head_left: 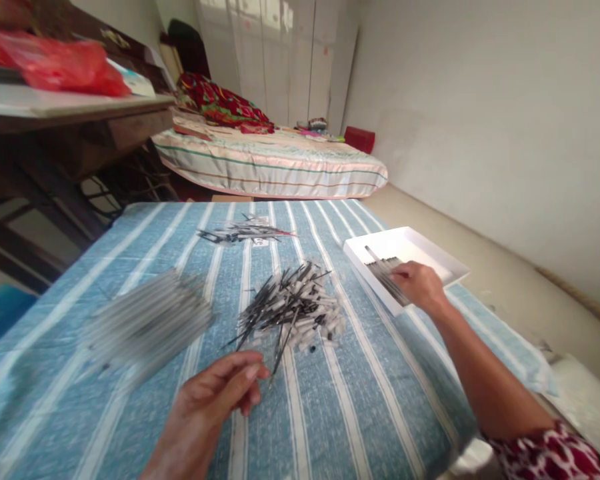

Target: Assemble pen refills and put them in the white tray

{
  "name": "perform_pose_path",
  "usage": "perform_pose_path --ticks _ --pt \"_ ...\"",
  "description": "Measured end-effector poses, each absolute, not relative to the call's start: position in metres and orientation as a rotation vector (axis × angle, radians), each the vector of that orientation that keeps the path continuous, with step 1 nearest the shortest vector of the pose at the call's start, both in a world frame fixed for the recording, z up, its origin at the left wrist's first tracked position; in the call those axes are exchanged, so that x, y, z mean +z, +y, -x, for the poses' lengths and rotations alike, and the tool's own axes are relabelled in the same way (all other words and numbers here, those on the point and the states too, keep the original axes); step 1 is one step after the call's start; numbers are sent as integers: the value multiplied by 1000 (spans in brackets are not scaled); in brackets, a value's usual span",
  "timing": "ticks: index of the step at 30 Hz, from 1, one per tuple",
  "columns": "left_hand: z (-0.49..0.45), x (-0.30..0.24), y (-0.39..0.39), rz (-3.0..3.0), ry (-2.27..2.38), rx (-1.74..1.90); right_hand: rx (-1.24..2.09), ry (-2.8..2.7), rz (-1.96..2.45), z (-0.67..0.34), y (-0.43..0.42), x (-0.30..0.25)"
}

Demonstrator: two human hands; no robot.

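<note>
My left hand (225, 387) is low in the middle, its thumb and fingers drawn together in a pinch. Whether anything thin sits between them, I cannot make out. Just beyond it lies a loose heap of thin black sticks and short whitish pieces (300, 303). At the right, my right hand (423, 287) reaches into a shallow white box (433, 253), its fingers closed on a slim grey stick (373, 253) over a row of similar grey sticks (387, 277). On the left, many long grey sticks (150, 320) lie side by side, blurred.
A blue-and-white striped cloth (380, 400) covers the table. Farther back lies a small pile of dark thin sticks (247, 231). A bed (280, 160) stands behind the table, and a wooden desk (80, 123) with a red plastic bag (70, 63) is at left.
</note>
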State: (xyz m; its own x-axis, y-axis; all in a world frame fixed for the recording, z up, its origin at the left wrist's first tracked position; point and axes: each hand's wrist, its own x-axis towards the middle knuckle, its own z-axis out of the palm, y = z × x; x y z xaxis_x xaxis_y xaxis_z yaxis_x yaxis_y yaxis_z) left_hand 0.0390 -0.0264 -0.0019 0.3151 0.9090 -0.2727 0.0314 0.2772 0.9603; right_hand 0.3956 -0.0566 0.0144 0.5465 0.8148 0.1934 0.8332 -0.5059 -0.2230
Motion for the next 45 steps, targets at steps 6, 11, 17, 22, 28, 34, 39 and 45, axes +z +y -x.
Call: perform_pose_path --ticks 6,11,17,22,28,34,39,45 --pt "-45 -2 -30 -1180 1086 673 -24 -1250 2713 -463 -58 3" --pt "-46 -4 -30 -1221 1092 632 72 -1293 2738 -475 -58 -8" --pt "-46 -2 -30 -1261 1098 608 88 -1331 2758 -477 -56 -10" --pt "-48 -2 -32 -1260 1108 613 -6 -1292 2776 -467 -60 -1" --pt "-46 -4 -32 -1312 1124 620 -48 -1364 2450 -407 -69 9" --pt "-45 -13 -30 -1361 1206 719 289 -1737 1834 -304 -68 -1" --pt "-41 -21 -26 -1412 1231 681 342 -1995 1870 -256 -54 -12" --pt "-37 -27 -24 -1542 1275 664 250 -2142 2004 -238 -41 -4"
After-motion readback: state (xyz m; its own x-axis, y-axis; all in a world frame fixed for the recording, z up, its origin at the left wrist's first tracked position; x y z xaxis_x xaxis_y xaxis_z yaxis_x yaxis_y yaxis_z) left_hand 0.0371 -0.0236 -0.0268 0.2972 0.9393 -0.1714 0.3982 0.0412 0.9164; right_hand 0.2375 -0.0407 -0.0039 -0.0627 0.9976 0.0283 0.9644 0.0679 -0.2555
